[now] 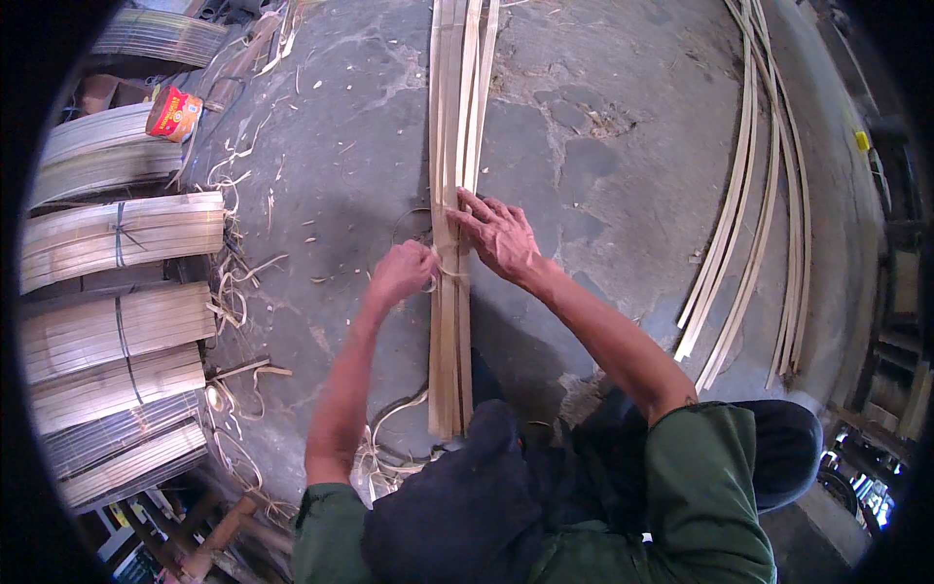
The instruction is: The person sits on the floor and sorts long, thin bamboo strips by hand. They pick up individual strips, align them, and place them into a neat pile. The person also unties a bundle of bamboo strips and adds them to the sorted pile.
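A bundle of long, pale wooden or bamboo strips [445,360] runs lengthwise in front of me, from my legs to the far edge. A thin binding strip [453,273] crosses over it and curves out on the left side. At the bundle's left edge, my left hand [404,272] is closed, its fingers pinched round the binding strip. Opposite it, my right hand [500,234] lies with stretched, parted fingers across the top of the strips. Its thumb is hard to make out.
Tied stacks of slats [126,238] line the left side, a red tub [175,114] among them. Curly shavings [233,282] litter the grey concrete floor [331,165]. More long loose strips [744,195] lie at the right. Coiled thin strips [389,438] sit beside my legs.
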`<state>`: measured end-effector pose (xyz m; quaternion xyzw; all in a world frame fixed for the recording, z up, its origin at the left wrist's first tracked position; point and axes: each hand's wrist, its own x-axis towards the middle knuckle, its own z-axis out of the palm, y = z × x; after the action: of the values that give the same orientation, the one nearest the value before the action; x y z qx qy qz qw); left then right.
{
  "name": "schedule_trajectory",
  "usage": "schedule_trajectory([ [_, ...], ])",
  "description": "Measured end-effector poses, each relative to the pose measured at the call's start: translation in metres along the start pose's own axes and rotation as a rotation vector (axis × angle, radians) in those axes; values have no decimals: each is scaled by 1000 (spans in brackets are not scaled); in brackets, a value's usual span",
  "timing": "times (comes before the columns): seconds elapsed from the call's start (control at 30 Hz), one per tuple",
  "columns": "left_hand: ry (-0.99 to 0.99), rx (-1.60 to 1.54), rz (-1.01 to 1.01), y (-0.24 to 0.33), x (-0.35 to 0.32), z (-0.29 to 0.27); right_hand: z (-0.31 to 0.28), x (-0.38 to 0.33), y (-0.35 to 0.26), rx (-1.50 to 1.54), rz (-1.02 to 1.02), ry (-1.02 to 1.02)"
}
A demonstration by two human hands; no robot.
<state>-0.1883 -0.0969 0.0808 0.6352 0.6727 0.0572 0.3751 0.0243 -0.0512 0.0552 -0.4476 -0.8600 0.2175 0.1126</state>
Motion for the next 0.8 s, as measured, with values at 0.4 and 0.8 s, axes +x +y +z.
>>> schedule_trajectory([
  [0.4, 232, -366, 483, -4, 3, 0, -4, -1, -6, -21, -4, 18],
  [0.8, 306, 43, 191, -15, -5, 14, -2, -2, -5, -27, 5, 15],
])
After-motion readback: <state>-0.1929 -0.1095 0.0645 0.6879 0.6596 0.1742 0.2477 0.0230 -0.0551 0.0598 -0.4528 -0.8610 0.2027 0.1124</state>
